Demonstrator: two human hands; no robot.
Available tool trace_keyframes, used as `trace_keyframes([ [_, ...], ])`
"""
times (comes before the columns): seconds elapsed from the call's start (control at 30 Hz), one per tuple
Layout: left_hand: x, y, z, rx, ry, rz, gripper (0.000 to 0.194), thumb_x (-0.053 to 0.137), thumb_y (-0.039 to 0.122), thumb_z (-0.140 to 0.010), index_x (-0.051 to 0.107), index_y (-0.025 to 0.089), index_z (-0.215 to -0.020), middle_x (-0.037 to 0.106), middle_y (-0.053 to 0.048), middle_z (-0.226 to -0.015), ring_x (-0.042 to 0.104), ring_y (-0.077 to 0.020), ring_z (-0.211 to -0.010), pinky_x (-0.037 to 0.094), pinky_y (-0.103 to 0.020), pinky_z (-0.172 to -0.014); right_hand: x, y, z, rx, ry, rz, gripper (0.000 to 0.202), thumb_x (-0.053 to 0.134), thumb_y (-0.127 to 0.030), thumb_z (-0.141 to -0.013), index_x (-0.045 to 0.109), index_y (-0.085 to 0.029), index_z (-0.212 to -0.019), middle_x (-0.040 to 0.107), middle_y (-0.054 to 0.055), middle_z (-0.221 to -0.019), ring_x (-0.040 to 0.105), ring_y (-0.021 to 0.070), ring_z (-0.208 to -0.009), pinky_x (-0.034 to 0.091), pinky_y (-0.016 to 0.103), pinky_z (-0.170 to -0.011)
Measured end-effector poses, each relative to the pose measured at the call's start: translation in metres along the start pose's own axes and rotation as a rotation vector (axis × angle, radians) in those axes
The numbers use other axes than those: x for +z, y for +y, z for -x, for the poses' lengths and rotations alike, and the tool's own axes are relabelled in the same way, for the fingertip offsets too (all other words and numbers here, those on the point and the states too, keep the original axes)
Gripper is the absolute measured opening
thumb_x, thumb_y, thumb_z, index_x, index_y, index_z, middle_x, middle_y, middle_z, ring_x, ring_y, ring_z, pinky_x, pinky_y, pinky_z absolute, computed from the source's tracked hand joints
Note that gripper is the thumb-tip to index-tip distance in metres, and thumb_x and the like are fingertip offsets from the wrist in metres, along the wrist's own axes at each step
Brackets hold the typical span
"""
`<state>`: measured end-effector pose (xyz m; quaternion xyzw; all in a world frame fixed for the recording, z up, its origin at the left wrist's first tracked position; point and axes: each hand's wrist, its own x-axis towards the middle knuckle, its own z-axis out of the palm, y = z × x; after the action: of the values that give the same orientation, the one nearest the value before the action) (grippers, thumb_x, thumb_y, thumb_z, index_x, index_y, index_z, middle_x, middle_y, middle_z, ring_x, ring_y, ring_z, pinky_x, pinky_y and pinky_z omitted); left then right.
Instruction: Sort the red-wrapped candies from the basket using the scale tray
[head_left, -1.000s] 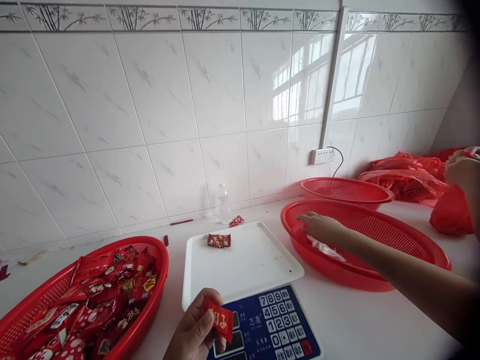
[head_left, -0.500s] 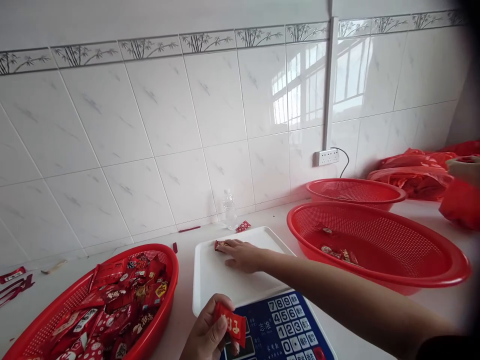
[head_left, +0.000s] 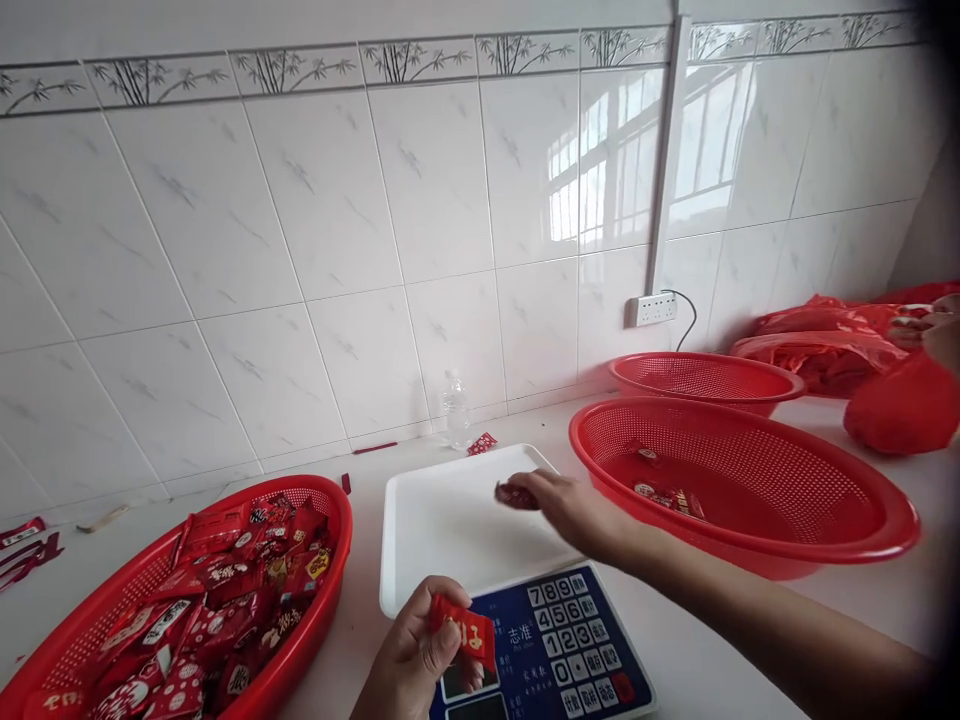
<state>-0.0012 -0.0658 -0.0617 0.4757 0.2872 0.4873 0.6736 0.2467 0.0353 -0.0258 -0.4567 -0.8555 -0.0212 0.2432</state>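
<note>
Between the thumb and fingers of my left hand [head_left: 421, 645] is a small red packet [head_left: 471, 638] with gold characters, held over the display end of a weighing scale [head_left: 540, 640]. My right hand [head_left: 574, 505] grips a dark red packet [head_left: 517, 494] at its fingertips, raised above the scale's white tray [head_left: 420, 540]. To the left, a red basket [head_left: 341, 570] is heaped with red packets [head_left: 225, 590]. On the right stands a large red basket [head_left: 810, 470] with a few packets [head_left: 667, 497] at its bottom.
Behind the tray stand a clear plastic bottle [head_left: 456, 410] and a red patterned wrapper [head_left: 482, 443]. Another red basket [head_left: 705, 375] sits at the back. At far right, another person's hand [head_left: 941, 325] is at a red bag [head_left: 900, 405], beside piled red bags [head_left: 817, 345].
My right hand has lifted the dark red packet off the white tray and moved right with it. My left hand keeps its packet. The other person's red bag has shifted left.
</note>
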Motion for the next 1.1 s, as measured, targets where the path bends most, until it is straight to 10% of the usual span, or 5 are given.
trace_keyframes([
  [0.23,0.016,0.014,0.001,0.072,0.143,-0.290,0.037,0.063,0.055,-0.085,0.056,0.022,-0.101,0.068,-0.002,-0.076,0.060,-0.0142,-0.069,0.046,-0.027,-0.068,-0.034,0.070,0.046,0.241,0.342,0.075,0.038,0.036,-0.020,-0.091,0.060,-0.019,-0.119,0.071,0.015,-0.103,0.067,0.0292,-0.092,0.054,0.047,-0.078],
  [0.53,0.030,0.049,-0.053,0.199,0.104,-1.171,0.017,0.045,0.038,-0.096,0.051,0.022,-0.092,0.056,0.002,-0.077,0.054,-0.0137,-0.069,0.042,-0.025,-0.063,0.006,0.000,0.039,0.014,0.242,-0.079,0.034,0.044,-0.031,-0.094,0.061,-0.024,-0.124,0.069,0.010,-0.118,0.064,0.0259,-0.109,0.053,0.043,-0.090],
  [0.8,0.015,0.034,-0.114,0.088,0.212,-1.536,0.014,0.061,0.025,-0.085,0.063,0.015,-0.096,0.062,-0.013,-0.106,0.054,-0.0321,-0.109,0.042,-0.044,-0.093,0.024,0.000,0.031,0.036,0.296,-0.102,0.037,0.040,-0.037,-0.095,0.065,-0.019,-0.115,0.073,0.013,-0.106,0.067,0.0299,-0.100,0.052,0.048,-0.088],
  [0.97,0.000,0.052,-0.104,0.062,0.252,-1.677,0.034,0.059,0.032,-0.091,0.058,0.015,-0.120,0.055,-0.013,-0.130,0.046,-0.0298,-0.126,0.036,-0.047,-0.106,0.031,0.020,0.045,0.144,0.380,-0.159,0.047,0.040,-0.055,-0.090,0.070,-0.019,-0.096,0.076,0.014,-0.092,0.071,0.0320,-0.081,0.056,0.047,-0.071],
  [1.1,-0.048,0.087,-0.079,-0.089,0.347,-1.694,0.031,0.057,0.033,-0.094,0.059,0.018,-0.120,0.057,-0.010,-0.129,0.057,-0.0254,-0.115,0.047,-0.049,-0.097,0.035,0.029,0.052,0.322,0.337,-0.228,0.051,0.044,-0.067,-0.082,0.071,-0.026,-0.097,0.076,0.007,-0.082,0.070,0.0281,-0.063,0.054,0.039,-0.052],
])
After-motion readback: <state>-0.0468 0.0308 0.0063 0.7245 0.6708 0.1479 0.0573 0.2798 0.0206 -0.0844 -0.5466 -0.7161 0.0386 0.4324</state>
